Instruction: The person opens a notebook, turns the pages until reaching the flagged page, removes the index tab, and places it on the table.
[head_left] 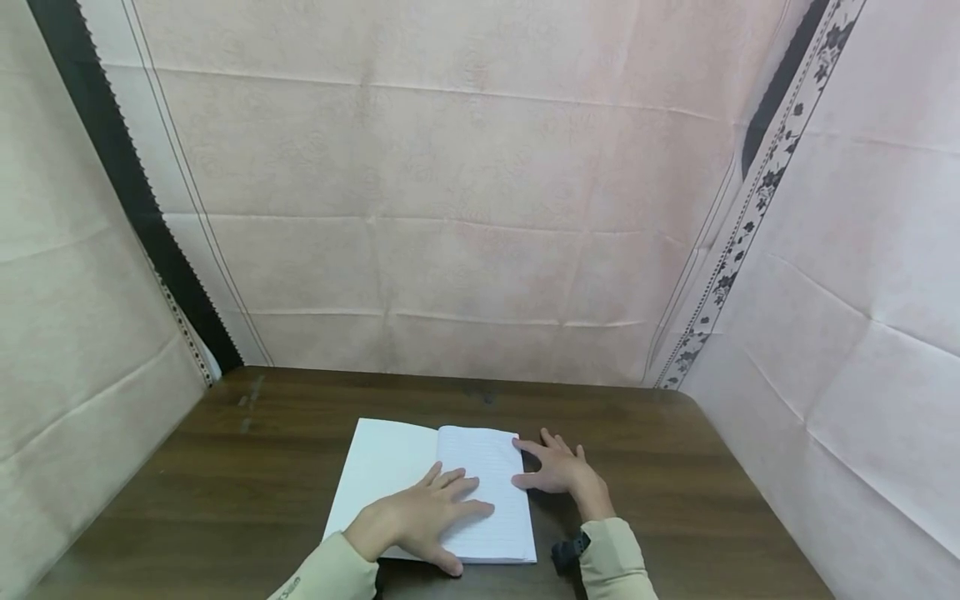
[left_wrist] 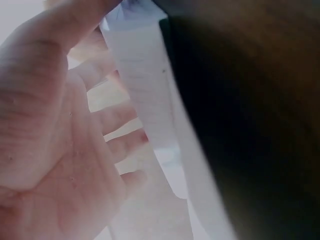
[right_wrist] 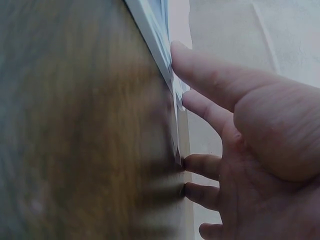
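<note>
An open notebook [head_left: 495, 458] lies on the table, its left page [head_left: 378, 467] plain white and its right page faintly ruled. Across the lower middle of it my left hand [head_left: 426, 512] rests with fingers spread toward the right page and its thumb near the bottom edge. The left wrist view shows that palm beside the curved page [left_wrist: 142, 80]. My right hand [head_left: 557, 468] is at the notebook's right edge, thumb and forefinger spread apart along it. In the right wrist view, the thumb and forefinger touch the page edges [right_wrist: 152, 37], while other fingertips reach the tabletop.
The brown wooden table [head_left: 225, 492] extends to both sides of the notebook. Pale creased cloth [head_left: 480, 208] hangs behind the far edge, with cloth panels at left and right. A small black device [head_left: 567, 552] is worn at the right wrist.
</note>
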